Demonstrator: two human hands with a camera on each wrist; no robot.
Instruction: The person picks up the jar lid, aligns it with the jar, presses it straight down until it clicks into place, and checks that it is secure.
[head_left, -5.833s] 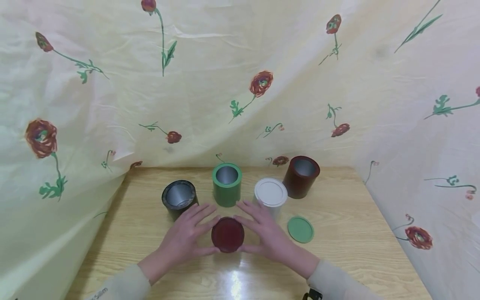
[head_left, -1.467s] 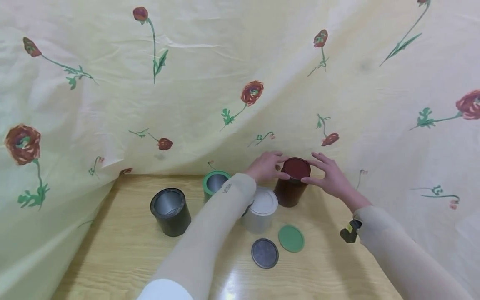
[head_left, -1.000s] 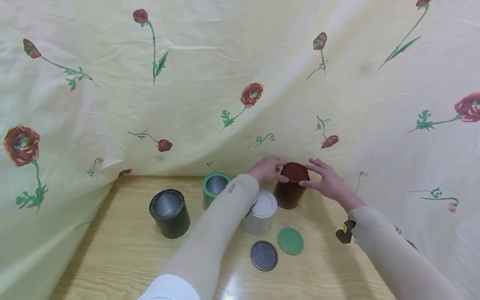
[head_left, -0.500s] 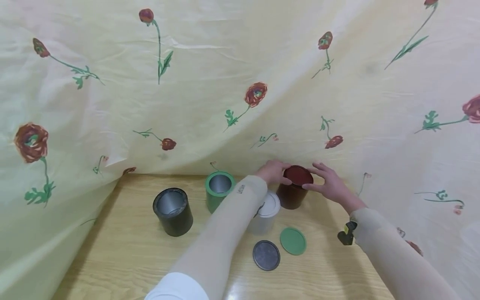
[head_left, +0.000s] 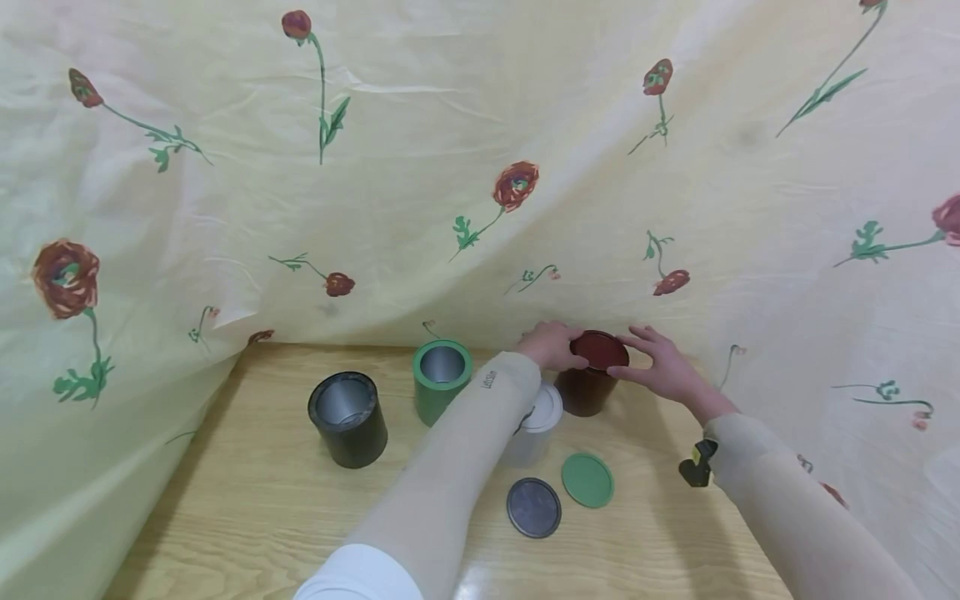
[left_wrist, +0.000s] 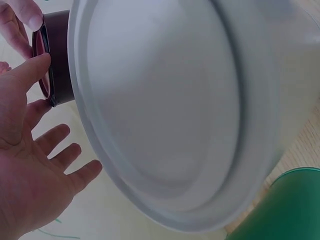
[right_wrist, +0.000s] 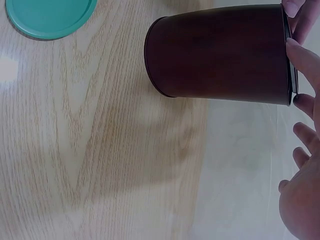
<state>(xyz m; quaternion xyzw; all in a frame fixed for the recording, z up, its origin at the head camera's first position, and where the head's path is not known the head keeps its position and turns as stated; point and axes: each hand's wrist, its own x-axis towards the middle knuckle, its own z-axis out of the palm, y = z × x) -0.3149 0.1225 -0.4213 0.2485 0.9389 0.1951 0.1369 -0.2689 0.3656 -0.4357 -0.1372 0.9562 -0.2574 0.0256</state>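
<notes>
Red lid [head_left: 600, 351]; on brown can [head_left: 585, 394]; between left hand [head_left: 551, 345] and right hand [head_left: 666, 367]; both pinching it

Small dark lettering [head_left: 488, 380] marks the left sleeve [head_left: 450, 467] — just behind the left hand [head_left: 553, 346] — but is too blurred to read.

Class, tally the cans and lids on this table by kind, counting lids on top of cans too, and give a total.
Cans: 4 (black can, green can, white can, dark red can)
Lids: 4 (dark grey lid, green lid, white lid, dark red lid)
Total: 8
</notes>
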